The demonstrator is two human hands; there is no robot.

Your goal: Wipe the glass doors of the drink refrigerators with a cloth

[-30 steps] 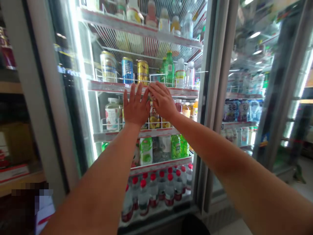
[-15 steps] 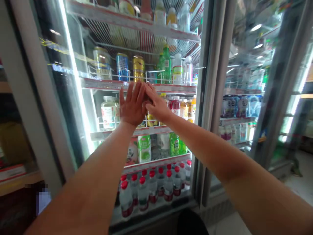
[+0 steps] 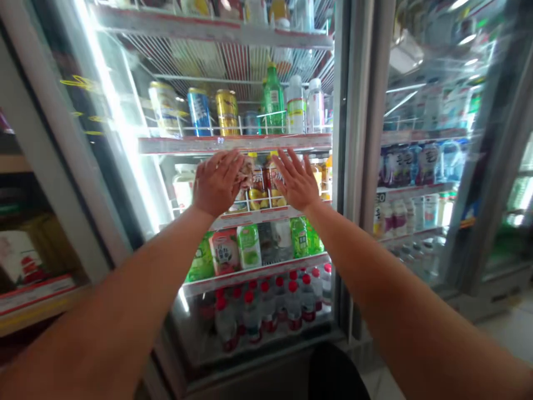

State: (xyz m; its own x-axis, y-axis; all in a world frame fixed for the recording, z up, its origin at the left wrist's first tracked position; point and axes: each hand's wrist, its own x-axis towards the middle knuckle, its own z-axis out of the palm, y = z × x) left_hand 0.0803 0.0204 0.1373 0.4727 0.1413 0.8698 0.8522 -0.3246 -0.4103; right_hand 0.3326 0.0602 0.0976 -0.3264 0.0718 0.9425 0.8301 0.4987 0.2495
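My left hand [image 3: 217, 182] is raised in front of the glass door of a drinks fridge, its fingers curled over a crumpled, brownish patterned cloth [image 3: 245, 171]. Just right of it, my right hand [image 3: 296, 180] is held flat with its fingers spread and nothing in it. Whether either hand presses on the glass I cannot tell. Behind the gap between them stand dark bottles with yellow caps [image 3: 259, 180] on a wire-fronted shelf. A green bottle [image 3: 273, 100], a gold can [image 3: 227, 112] and a blue can [image 3: 199, 111] stand on the shelf above.
Green and pink cartons [image 3: 225, 251] fill a lower shelf, with several red-capped water bottles [image 3: 252, 314] at the bottom. A metal door frame [image 3: 361, 111] runs upright to the right, beside another stocked fridge. A shelf edge [image 3: 39, 294] juts in at left. Something dark and rounded [image 3: 337, 375] is below.
My hands were together, overlapping near the middle; now they are apart, the right one moved to the right and opened flat. The cloth now shows in the left. The view has shifted slightly.
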